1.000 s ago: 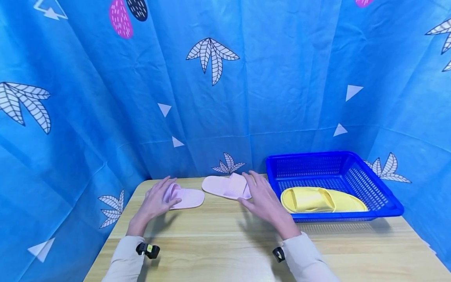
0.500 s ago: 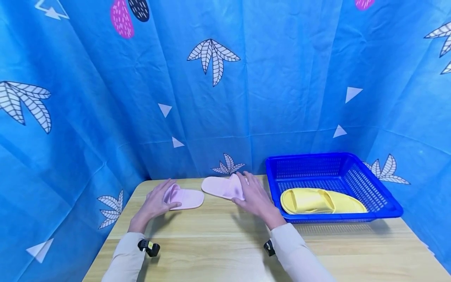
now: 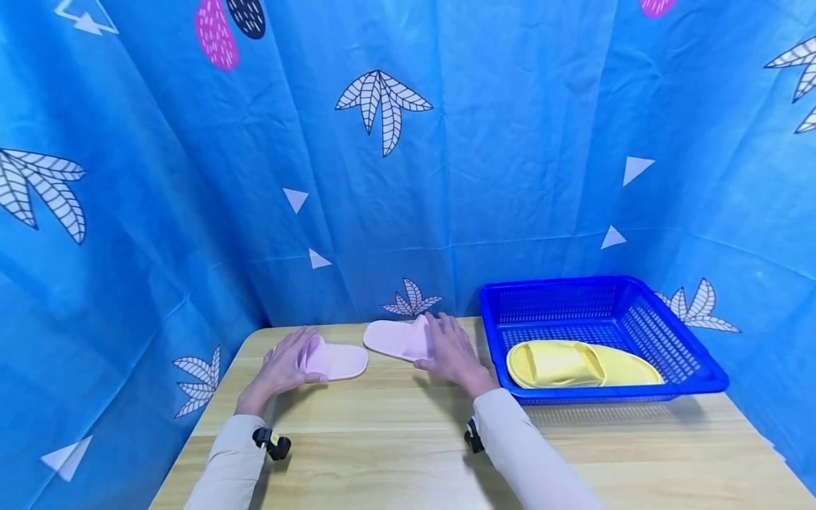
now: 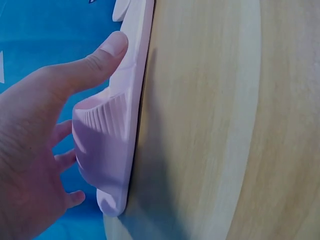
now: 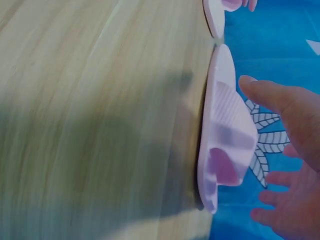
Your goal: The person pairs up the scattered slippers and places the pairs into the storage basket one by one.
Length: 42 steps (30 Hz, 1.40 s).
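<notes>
Two pink slippers lie on the table with their heel ends facing each other. Over the strap end of the left slipper (image 3: 344,361) hovers my left hand (image 3: 280,368), fingers on the far side and thumb on the near side. In the left wrist view the thumb overlaps the sole just past the ribbed strap (image 4: 102,137). My right hand (image 3: 451,354) is over the strap end of the right slipper (image 3: 389,337) and hides its toe. The right wrist view shows a gap between those spread fingers and the ribbed strap (image 5: 232,125).
To the right stands a blue perforated basket (image 3: 695,372) with a yellow slipper (image 3: 574,363) in it. The wooden table (image 3: 382,453) meets a blue patterned curtain (image 3: 510,177) at its back edge.
My right hand has moved left, further over the right pink slipper. My left hand has sunk slightly closer to the left one. The slippers and basket have stayed put.
</notes>
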Tool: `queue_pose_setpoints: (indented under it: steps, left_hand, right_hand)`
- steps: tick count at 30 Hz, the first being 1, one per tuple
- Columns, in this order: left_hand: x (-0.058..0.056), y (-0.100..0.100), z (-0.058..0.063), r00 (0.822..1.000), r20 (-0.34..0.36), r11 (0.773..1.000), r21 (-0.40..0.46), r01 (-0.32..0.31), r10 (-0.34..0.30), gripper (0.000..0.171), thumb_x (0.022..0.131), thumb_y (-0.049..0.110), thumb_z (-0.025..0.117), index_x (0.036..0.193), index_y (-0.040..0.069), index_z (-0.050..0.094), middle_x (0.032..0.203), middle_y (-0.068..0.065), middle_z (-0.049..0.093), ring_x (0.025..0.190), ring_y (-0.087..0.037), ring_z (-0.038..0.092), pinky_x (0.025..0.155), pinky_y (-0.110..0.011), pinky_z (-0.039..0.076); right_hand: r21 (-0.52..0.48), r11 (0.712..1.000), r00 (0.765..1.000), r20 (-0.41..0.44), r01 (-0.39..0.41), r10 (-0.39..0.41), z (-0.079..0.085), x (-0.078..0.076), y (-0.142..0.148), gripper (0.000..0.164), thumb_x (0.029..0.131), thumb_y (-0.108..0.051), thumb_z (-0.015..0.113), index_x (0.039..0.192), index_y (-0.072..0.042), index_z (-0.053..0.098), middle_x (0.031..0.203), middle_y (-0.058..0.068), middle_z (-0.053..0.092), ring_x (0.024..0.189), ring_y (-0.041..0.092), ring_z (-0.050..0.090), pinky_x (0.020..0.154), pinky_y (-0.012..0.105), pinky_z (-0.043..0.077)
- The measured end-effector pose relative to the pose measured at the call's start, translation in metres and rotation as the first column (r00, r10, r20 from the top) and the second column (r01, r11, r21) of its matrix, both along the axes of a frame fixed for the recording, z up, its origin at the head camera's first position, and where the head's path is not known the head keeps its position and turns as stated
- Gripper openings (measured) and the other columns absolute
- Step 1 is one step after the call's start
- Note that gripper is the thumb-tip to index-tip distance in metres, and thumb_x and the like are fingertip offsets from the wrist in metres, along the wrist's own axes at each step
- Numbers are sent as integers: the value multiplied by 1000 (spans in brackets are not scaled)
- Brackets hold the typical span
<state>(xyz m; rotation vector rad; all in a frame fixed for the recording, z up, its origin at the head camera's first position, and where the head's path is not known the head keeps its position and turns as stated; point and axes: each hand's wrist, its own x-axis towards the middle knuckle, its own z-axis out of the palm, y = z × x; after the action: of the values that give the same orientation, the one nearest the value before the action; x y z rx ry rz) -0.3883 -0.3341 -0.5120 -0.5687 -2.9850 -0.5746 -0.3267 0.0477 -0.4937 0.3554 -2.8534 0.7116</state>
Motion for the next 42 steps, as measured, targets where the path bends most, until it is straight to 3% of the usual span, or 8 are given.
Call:
queue_pose_setpoints:
  steps: [14,21,30,38,42]
  left_hand:
    - [-2,-6,-5,997,71,999,21,-42,41,122,63,61,92,161,17,34,167,-25,17,149,-56,7,99,-88,10]
    - [-4,-8,-9,995,92,999,20,-50,47,121,65,59,92,162,18,32,167,-26,16,148,-57,7,100,-88,12]
    - [-2,-12,-10,998,66,999,41,-8,6,119,63,56,94,159,19,36,154,-30,35,137,-57,30,94,-88,23]
    - [-1,-13,-7,989,145,999,15,-45,42,122,64,52,94,162,19,29,157,-29,30,139,-56,27,93,-90,18]
    - [-1,-15,-8,990,132,998,5,-56,55,118,64,55,93,160,20,34,155,-27,34,138,-53,30,92,-90,20]
  right_hand:
    - [-19,996,992,99,85,-82,-13,-15,-9,111,76,-42,90,160,-6,27,161,29,28,149,50,23,116,67,22]
    - [-28,995,992,87,95,-93,-21,-22,-14,111,75,-42,91,160,-7,29,160,29,30,147,50,26,115,69,22]
    - [-35,990,986,105,137,-133,-29,-25,-17,119,69,-45,95,160,-6,29,150,28,36,133,46,39,112,63,29]
    - [-49,984,978,129,172,-165,-29,-24,-18,121,64,-44,97,157,-2,33,136,25,39,115,37,45,101,51,45]
    - [-28,986,980,114,166,-162,-29,-24,-18,116,63,-45,97,153,-1,37,133,26,43,114,37,46,98,51,47]
